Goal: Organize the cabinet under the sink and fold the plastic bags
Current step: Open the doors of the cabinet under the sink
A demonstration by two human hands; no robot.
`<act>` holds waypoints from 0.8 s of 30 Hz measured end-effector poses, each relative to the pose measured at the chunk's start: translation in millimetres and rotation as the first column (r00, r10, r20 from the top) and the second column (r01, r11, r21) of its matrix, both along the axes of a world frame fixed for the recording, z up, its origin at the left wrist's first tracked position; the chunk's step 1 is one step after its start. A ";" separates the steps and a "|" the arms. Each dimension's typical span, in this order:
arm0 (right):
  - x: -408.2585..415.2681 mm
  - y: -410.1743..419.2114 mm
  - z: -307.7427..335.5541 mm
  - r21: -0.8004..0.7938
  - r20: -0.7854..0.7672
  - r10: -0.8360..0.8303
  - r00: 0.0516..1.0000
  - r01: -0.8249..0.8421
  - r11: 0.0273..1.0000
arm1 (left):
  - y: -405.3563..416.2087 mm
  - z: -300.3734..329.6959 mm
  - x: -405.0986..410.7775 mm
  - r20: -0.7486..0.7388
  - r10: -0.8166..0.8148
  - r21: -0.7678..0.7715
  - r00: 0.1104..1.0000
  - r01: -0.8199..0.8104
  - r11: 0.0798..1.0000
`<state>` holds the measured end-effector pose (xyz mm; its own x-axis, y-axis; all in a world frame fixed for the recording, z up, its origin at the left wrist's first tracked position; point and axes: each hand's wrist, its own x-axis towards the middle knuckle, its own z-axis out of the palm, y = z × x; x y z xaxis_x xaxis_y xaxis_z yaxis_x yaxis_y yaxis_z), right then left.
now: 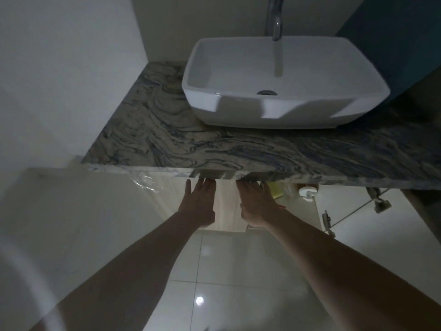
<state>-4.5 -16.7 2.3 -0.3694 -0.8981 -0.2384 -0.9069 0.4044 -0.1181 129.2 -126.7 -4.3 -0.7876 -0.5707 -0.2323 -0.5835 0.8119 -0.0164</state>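
White cabinet door — flat under left hand, right hand.

No readable text, labels or numbers anywhere in view.

I check each surface in turn: the white basin, the veined stone counter, the floor tiles, the cabinet door swung open to my right. None carries a mark, brand or sign I can make out. A white bottle cap and something yellow sit under the counter edge, too dim and blurred to show any print.
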 end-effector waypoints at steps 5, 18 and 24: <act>7.3 -12.7 -12.9 -0.008 -0.084 -0.098 0.992 0.098 0.995 | -15.8 -9.4 5.5 -0.028 -0.022 0.040 0.999 0.023 0.999; 92.1 6.8 -3.1 0.080 0.535 -0.009 0.845 -0.040 0.996 | 37.6 -35.7 145.6 -0.324 0.589 0.535 0.740 -0.371 0.759; 187.6 -27.3 -13.8 -0.119 0.455 0.392 0.800 -0.382 0.916 | 44.5 -21.4 229.4 0.107 0.928 0.937 0.356 -0.348 0.025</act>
<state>183.0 -44.0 -11.5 0.1583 -0.9493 -0.2716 -0.8249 0.0240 -0.5648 358.6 -82.2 -25.8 -0.2834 -0.6591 -0.6966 -0.5047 -0.5152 0.6928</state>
